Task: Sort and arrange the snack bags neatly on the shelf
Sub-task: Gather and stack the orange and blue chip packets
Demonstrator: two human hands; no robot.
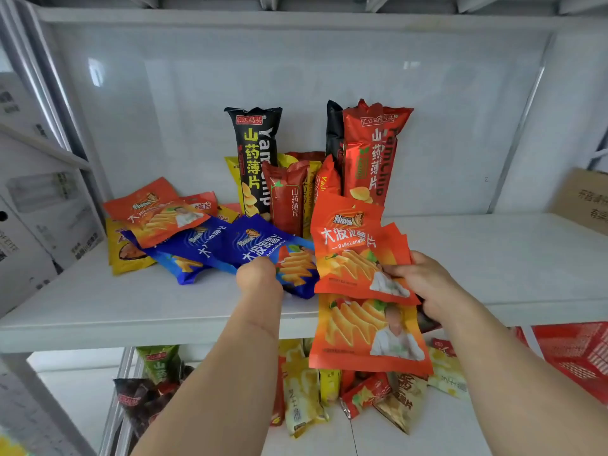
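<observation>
A person's right hand (424, 284) gripped a fanned stack of orange snack bags (355, 258) by their right edges, thumb pressed on the front of the top bag and fingers curled behind; the lowest orange bag (368, 337) of the stack hung down past the front lip of the white shelf (131, 301). The left hand (258, 278), at 9 o'clock of that stack, pinched the lower edge of a blue snack bag (263, 248) lying flat on the shelf, its fingers curled under so only the knuckles showed.

At 10 o'clock of the left hand, a second blue bag (194, 251) lay partly under the first, with another orange bag (161, 215) resting across its upper end and a yellow bag (123, 255) beneath at the far left of the pile.

At 12 o'clock, against the shelf's glossy back panel (296, 77), a tall black yam-chip bag (255, 159) stood upright. A tall red yam-chip bag (371, 153) stood at 3 o'clock of it, with a black bag just behind. Between the two, shorter red bags (288, 195) and yellow ones leaned together.

On the lower shelf (427, 436), at 6 o'clock, mixed bags in yellow, red, green and dark wrappers lay in a loose heap. A cardboard box (582, 199) sat on the upper shelf at far 3 o'clock, and a red crate (579, 357) showed below it.
</observation>
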